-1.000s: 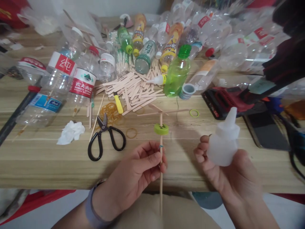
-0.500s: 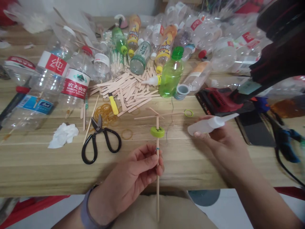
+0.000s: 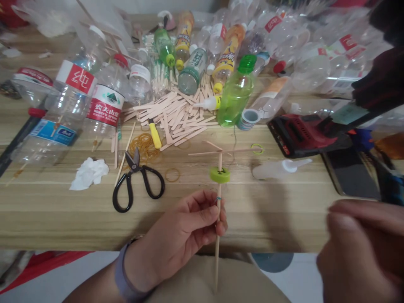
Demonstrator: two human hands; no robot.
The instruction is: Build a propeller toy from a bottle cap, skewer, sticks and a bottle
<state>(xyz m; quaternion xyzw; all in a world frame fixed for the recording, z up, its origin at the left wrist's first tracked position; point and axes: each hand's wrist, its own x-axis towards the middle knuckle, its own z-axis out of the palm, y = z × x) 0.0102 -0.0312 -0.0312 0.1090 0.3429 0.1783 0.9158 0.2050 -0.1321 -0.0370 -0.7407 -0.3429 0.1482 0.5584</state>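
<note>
1. Below green cap (image 3: 220, 175), my L hand (image 3: 192, 221) is clamped on the stick (image 3: 217, 254) thru it.
2. R of cap, white btl (image 3: 269, 170) lies on counter (image 3: 50, 214).
3. Nearer me than cap: R hand (image 3: 360, 256), blurry, can't tell its grip.

The thin stick (image 3: 217, 252) is pale tan, its round cap (image 3: 217, 176) lime green with black markings. The scissors (image 3: 135, 167) have black handles; the tabletop (image 3: 63, 219) is light brown with streaky wood grain.
</note>
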